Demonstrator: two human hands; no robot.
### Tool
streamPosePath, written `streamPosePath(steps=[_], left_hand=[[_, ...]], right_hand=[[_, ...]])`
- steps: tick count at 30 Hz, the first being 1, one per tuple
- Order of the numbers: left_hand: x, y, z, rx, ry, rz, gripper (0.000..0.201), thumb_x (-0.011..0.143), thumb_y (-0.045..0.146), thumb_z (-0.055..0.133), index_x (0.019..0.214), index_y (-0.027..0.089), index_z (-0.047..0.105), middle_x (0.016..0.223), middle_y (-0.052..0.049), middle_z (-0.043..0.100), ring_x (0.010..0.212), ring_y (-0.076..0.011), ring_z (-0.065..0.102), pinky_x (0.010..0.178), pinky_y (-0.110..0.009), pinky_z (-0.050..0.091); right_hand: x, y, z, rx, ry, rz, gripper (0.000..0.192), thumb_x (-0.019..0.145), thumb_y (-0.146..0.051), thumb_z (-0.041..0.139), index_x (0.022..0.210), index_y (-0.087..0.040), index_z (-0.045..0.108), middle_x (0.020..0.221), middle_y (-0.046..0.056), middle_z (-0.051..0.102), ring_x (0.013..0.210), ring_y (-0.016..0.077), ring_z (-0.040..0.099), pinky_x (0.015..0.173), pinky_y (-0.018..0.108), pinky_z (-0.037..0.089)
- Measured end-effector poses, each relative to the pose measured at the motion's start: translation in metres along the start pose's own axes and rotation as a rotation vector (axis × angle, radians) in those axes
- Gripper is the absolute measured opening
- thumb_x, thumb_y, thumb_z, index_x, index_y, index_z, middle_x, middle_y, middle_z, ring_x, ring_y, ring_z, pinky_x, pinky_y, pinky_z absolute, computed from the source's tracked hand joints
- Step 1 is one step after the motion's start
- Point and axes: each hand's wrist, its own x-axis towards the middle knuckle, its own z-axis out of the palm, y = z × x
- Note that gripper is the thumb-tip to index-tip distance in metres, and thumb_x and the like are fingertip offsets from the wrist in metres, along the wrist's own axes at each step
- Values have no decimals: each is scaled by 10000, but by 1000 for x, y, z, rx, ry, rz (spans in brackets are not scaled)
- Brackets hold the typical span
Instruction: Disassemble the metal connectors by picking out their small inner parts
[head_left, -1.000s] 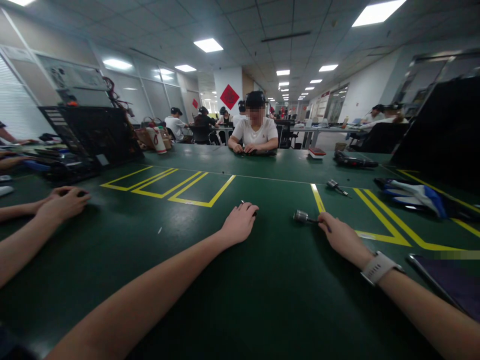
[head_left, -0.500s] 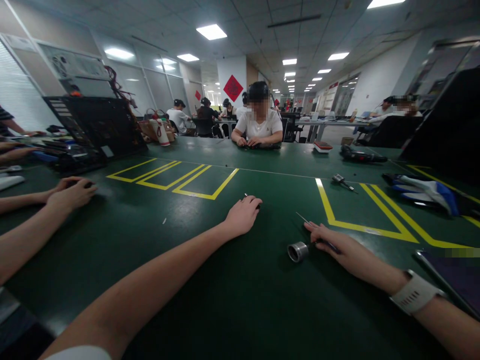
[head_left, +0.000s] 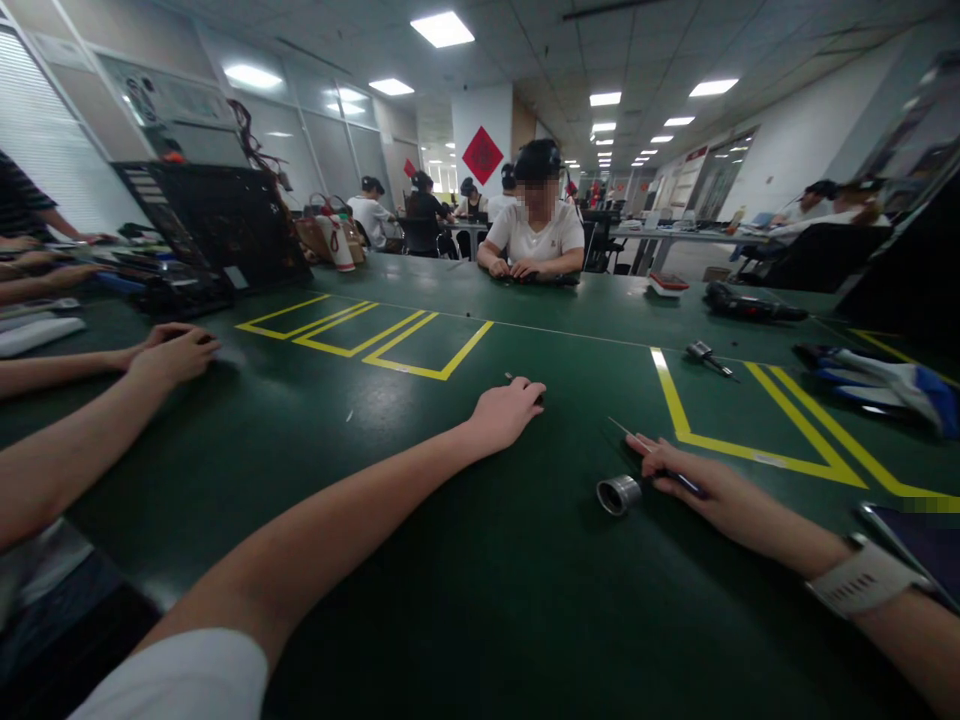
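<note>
My left hand (head_left: 507, 414) rests on the green table (head_left: 465, 570), fingers curled downward over something small and dark. A bit of bright metal shows beyond its knuckles; the rest is hidden under the palm. Further right, my right hand (head_left: 679, 470) is closed around a slim screwdriver-like tool (head_left: 624, 430). Its thin metal shaft points forward and left, and its dark handle lies along the palm. Just left of those fingers a short metal cylinder (head_left: 619, 494) lies on its side, its open end facing me. Whether it touches the hand I cannot tell.
Yellow tape (head_left: 405, 370) marks boxes on the table. At right lie a small metal tool (head_left: 709, 358), blue-white gloves (head_left: 885, 385), a dark power tool (head_left: 754, 302) and a phone-like device (head_left: 911, 545). A co-worker's hands (head_left: 172, 355) rest at left; another person (head_left: 534, 225) sits opposite.
The whole view has shifted, so the table and hands appear farther right. Both my hands keep nearly the same places on the table, and the right still holds the slim tool.
</note>
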Motion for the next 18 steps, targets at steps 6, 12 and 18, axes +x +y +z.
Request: streamPosePath(steps=[6, 12, 18], left_hand=[[18, 22, 1, 9, -43, 172, 396, 904, 403, 375, 1255, 219, 401, 1213, -80, 517, 923, -220, 595, 711, -310, 484], [47, 45, 11, 6, 5, 219, 367, 905, 368, 383, 1230, 201, 422, 1190, -79, 531, 919, -219, 595, 713, -314, 488], [47, 43, 13, -88, 4, 161, 368, 909, 361, 373, 1240, 204, 409, 1227, -66, 515, 1004, -221, 569, 781, -331, 481]], right_hand=[[1, -3, 1, -11, 14, -2, 156, 847, -245, 428, 911, -253, 570, 1375, 25, 472, 1316, 217, 339, 1096, 502, 204], [-2, -7, -1, -19, 5, 10, 211, 868, -277, 432, 1033, -242, 558, 1411, 43, 423, 1326, 217, 319, 1090, 490, 229], [-2, -6, -7, 27, 33, 36, 284, 868, -222, 404, 1138, -228, 493, 1346, 59, 500, 1255, 194, 433, 1040, 440, 340]])
